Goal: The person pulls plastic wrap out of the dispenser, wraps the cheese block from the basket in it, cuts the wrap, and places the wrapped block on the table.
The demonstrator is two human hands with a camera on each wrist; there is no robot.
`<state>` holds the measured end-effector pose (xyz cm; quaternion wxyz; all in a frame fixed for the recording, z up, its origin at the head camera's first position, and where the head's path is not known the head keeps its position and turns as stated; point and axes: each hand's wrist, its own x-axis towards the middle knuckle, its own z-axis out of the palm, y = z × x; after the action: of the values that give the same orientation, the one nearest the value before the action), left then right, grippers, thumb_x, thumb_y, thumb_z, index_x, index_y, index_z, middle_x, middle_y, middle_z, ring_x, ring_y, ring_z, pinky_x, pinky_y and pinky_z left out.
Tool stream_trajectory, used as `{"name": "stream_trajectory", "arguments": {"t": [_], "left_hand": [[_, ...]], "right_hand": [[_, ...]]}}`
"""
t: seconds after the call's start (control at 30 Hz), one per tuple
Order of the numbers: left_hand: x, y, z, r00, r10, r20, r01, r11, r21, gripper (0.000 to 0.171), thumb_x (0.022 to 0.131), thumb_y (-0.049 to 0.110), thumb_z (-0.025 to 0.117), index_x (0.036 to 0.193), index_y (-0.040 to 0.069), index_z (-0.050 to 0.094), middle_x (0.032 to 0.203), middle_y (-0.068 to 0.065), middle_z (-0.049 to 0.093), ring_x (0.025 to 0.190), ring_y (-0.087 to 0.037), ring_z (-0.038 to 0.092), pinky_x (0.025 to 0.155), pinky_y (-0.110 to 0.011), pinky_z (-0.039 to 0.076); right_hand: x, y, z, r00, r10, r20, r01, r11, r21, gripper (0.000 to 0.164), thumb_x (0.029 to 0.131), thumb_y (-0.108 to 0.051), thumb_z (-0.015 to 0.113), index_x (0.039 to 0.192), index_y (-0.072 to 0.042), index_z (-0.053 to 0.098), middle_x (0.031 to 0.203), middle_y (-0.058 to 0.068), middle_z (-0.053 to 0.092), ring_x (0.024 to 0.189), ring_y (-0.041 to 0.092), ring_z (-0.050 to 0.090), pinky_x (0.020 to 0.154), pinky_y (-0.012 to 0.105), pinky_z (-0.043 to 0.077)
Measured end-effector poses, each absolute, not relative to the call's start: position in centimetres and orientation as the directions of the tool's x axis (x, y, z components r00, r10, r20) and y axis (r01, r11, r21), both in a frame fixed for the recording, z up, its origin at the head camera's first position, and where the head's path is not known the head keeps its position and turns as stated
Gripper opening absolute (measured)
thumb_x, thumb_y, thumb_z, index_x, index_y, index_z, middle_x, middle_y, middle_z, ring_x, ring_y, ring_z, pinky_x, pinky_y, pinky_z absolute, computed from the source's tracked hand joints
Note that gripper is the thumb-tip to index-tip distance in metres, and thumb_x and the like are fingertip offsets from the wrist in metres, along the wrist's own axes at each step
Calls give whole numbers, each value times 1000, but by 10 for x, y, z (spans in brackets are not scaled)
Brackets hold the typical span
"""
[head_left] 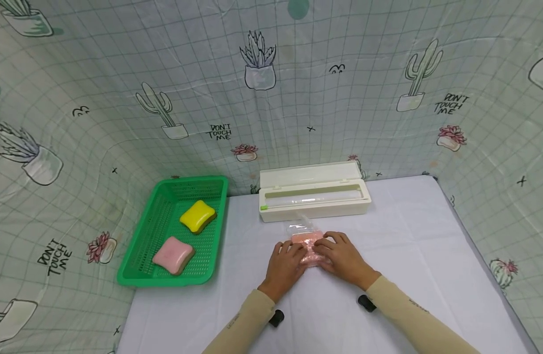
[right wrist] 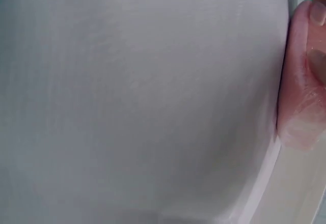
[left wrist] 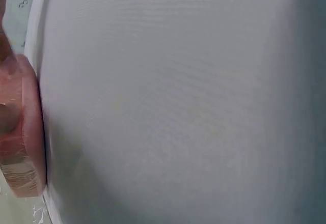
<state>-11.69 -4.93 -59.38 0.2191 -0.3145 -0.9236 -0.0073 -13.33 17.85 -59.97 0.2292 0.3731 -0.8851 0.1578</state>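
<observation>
A pink sponge (head_left: pixel 308 239), wrapped in shiny clear film, lies flat on the white table just in front of the film box. My left hand (head_left: pixel 284 268) holds its left side, fingers bent over the top. From the right, my right hand (head_left: pixel 346 259) grips it too, with fingertips on its upper face. Loose clear film (head_left: pixel 301 225) sticks out past its far edge. Seen from the left wrist, the wrapped sponge (left wrist: pixel 31 127) shows wrinkled film at one end. In the right wrist view, two fingertips (right wrist: pixel 318 65) press on the sponge (right wrist: pixel 295 89).
Behind the hands stands a white cling film box (head_left: pixel 316 211), its lid (head_left: pixel 311 173) raised and a roll inside. To the left, a green basket (head_left: pixel 165 281) contains a yellow sponge (head_left: pixel 198 216) and another pink sponge (head_left: pixel 174 254). A patterned curtain (head_left: pixel 298 113) rises behind the table.
</observation>
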Motion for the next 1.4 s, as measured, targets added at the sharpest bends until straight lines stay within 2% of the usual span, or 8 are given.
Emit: {"name": "stream_trajectory", "arguments": {"t": [0.2, 0.4, 0.57, 0.7, 0.83, 1.0, 1.23, 1.4], "left_hand": [[-115, -47, -595, -720, 590, 366, 584, 800, -140, 31, 91, 45, 81, 117, 29, 76, 121, 12, 69, 116, -15, 61, 100, -36, 46], [-108, -52, -593, -713, 622, 323, 620, 775, -125, 27, 96, 40, 78, 121, 28, 76, 122, 11, 68, 118, -15, 60, 100, -37, 46], [-101, -57, -592, -690, 651, 318, 675, 736, -42, 38, 94, 43, 79, 129, 28, 73, 124, 10, 67, 119, -15, 58, 101, -38, 46], [-102, -58, -590, -721, 605, 338, 663, 744, 83, 47, 92, 45, 81, 133, 24, 70, 127, 6, 67, 120, -16, 59, 101, -40, 46], [-113, -53, -585, -842, 417, 344, 522, 789, 322, 40, 95, 31, 78, 130, 14, 67, 126, -2, 67, 117, -22, 60, 99, -43, 46], [-132, -44, -574, -961, 165, 223, 270, 742, 614, 48, 97, 21, 74, 138, 3, 58, 126, -12, 64, 115, -29, 56, 97, -46, 41], [-152, -38, -572, -999, 39, 34, 52, 707, 705, 67, 94, 28, 78, 144, -3, 47, 130, -20, 59, 120, -36, 52, 100, -51, 39], [-157, -35, -574, -997, 41, -67, -21, 682, 731, 75, 91, 30, 81, 147, -3, 43, 134, -23, 61, 123, -38, 53, 103, -53, 37]], "right_hand": [[-131, 178, -599, -637, -605, 478, -734, 666, -136, 35, 73, -17, 96, 104, -10, 81, 108, 0, 75, 112, 31, 62, 98, 50, 48], [-122, 179, -596, -620, -611, 491, -746, 653, -129, 31, 74, -18, 95, 101, -11, 81, 102, -1, 74, 108, 29, 63, 95, 51, 48], [-110, 180, -594, -606, -612, 508, -758, 639, -134, 34, 73, -24, 94, 101, -13, 78, 104, 0, 70, 107, 28, 63, 93, 50, 48], [-108, 175, -588, -661, -575, 483, -723, 659, -207, 37, 80, -29, 88, 108, -10, 72, 114, 5, 67, 112, 30, 61, 97, 52, 45], [-116, 166, -581, -780, -446, 438, -603, 721, -341, 35, 90, -22, 79, 116, -2, 66, 125, 15, 65, 121, 38, 59, 102, 58, 42], [-140, 161, -573, -891, -323, 319, -442, 774, -453, 46, 96, -15, 73, 133, 8, 58, 137, 27, 59, 129, 49, 54, 107, 65, 39], [-173, 160, -571, -942, -322, 96, -318, 759, -569, 55, 97, -16, 70, 141, 12, 54, 141, 30, 60, 130, 51, 54, 110, 67, 35], [-189, 158, -575, -934, -355, 30, -300, 739, -603, 49, 96, -15, 72, 135, 11, 61, 123, 26, 71, 120, 46, 64, 107, 65, 41]]}}
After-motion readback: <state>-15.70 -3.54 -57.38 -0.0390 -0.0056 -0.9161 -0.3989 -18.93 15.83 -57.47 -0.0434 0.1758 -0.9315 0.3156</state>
